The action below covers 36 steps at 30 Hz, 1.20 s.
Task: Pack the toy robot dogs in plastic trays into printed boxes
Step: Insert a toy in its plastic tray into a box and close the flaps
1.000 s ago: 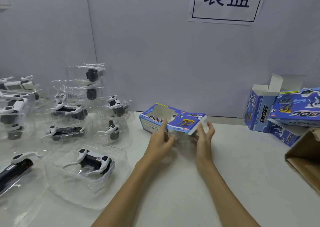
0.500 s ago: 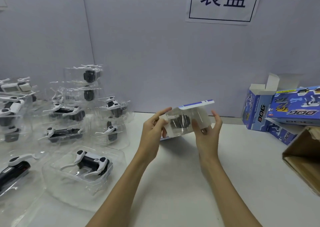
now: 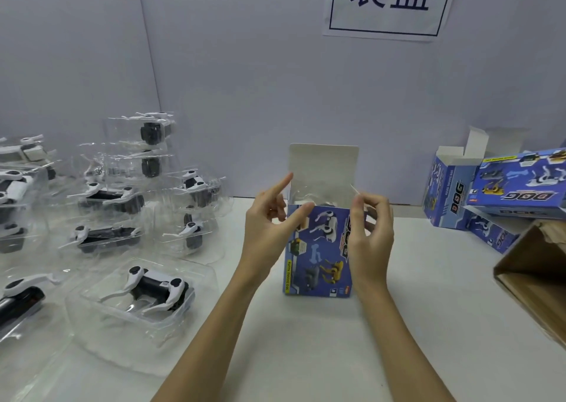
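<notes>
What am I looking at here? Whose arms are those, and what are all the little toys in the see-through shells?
This picture comes from a camera on a person's head, looking down at their own arms. No machine here. The left hand and right hand are at the top of a blue printed box standing on the white table with its lid flap up. A clear tray shows inside. To the left lie toy robot dogs in plastic trays, waiting. On the right are more printed boxes and a brown carton. A paper sign hangs on the wall.
</notes>
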Available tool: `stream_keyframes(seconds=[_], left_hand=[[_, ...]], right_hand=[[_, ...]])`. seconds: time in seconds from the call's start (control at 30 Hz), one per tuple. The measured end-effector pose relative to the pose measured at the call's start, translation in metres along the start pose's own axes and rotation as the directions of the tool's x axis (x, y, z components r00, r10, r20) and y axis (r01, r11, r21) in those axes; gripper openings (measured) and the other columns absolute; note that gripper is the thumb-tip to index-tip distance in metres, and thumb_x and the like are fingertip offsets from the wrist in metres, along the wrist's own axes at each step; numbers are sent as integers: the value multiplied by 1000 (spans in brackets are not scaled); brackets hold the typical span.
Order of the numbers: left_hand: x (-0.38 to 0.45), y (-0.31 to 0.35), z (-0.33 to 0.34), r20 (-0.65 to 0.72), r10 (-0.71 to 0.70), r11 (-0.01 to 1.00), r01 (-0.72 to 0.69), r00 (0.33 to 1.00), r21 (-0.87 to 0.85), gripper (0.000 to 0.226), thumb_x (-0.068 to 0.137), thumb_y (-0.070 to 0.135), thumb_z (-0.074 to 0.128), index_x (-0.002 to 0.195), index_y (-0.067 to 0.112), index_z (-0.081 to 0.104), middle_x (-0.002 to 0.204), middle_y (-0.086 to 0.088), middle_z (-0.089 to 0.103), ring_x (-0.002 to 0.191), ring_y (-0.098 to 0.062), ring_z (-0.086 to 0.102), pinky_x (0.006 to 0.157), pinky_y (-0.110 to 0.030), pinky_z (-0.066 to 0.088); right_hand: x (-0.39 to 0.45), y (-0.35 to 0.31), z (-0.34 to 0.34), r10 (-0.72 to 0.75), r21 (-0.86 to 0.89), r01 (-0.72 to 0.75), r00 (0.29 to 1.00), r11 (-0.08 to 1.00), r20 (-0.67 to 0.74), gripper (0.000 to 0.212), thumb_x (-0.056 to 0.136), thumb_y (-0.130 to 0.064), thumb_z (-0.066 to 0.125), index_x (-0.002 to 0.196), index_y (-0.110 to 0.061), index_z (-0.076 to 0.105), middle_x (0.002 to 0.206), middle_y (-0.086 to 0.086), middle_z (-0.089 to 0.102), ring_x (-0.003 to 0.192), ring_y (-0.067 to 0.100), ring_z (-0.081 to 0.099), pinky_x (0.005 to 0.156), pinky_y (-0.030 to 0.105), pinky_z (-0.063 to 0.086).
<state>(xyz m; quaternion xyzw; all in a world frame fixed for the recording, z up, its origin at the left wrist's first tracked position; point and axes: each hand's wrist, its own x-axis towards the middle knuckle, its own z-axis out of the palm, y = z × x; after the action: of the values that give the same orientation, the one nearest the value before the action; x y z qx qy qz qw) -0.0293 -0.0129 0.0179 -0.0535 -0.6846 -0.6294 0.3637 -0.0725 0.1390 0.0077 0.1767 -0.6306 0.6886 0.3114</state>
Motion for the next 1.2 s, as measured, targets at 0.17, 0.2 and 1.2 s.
stream_keyframes(seconds=[0.17,0.2,1.2], left_hand=[[-6,1,-1,185,-21,995,2,983,99,36,90,69,58,124,58,59,140,17,48,132,-11,55,102,-36,54],[-7,2,1,225,-56,998,53,973,23,31,95,64,58,123,52,60,141,21,51,128,-17,62,95,-41,59],[-11,-10,18,-210,-3,998,16,978,64,44,96,44,70,133,30,50,136,12,57,118,-13,64,93,-43,58]], right_hand=[[-4,-6,5,100,161,-122,985,979,141,19,102,-56,40,110,-44,52,112,-2,64,94,33,70,69,41,61],[-3,-6,4,124,177,-153,979,972,160,21,102,-57,38,111,-45,52,116,-4,65,96,29,73,66,36,63],[-9,-7,10,129,193,-143,988,971,81,31,89,-48,72,108,-28,59,99,-13,71,89,6,71,67,21,56]])
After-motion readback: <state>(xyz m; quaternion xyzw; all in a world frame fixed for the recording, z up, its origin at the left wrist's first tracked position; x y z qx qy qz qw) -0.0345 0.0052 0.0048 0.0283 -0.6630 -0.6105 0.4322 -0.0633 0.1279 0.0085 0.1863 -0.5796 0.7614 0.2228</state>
